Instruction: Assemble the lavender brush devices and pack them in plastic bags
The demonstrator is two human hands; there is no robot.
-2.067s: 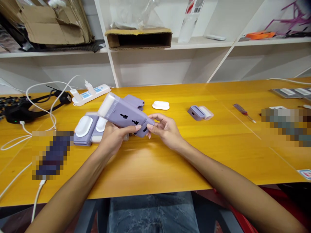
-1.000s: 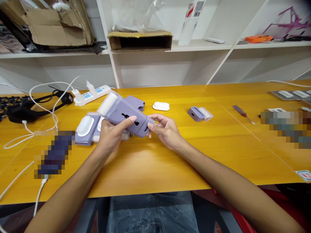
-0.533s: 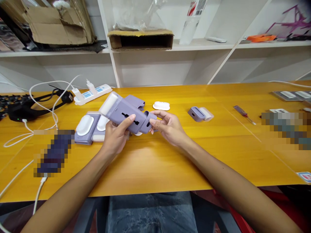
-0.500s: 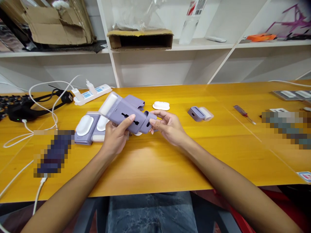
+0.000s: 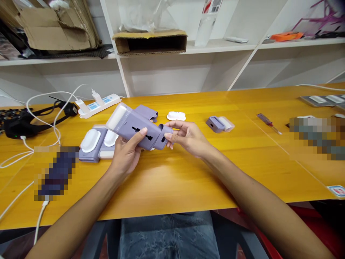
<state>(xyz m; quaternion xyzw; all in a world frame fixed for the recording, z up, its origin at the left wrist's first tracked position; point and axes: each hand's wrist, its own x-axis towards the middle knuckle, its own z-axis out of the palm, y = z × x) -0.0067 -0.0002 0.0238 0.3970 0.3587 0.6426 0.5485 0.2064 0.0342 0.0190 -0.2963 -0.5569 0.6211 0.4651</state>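
Observation:
My left hand [image 5: 126, 154] is closed around a long purple plastic housing [image 5: 126, 124], tilted above the table, with a pale end and black slots on its upper face. My right hand [image 5: 190, 138] pinches a short purple end piece [image 5: 161, 139] at the housing's right end. The two parts meet at an angle, with a gap along the top edge. Behind them shows another purple shell [image 5: 147, 112]. Left of my left hand lie purple housings [image 5: 99, 144] topped with white oval parts [image 5: 91, 140]. A separate white oval piece [image 5: 176, 116] rests beyond my right hand.
To the right lie a small purple part [image 5: 215, 124] with a clear piece, and a screwdriver [image 5: 268, 123]. A power strip [image 5: 101, 105], white cables and a black head strap device [image 5: 16, 122] occupy the left. Shelves [image 5: 172, 77] stand along the back.
The camera view has shifted slightly, so the scene sits a little further left. Both hands keep the same hold on the purple parts, with barely any visible motion between them.

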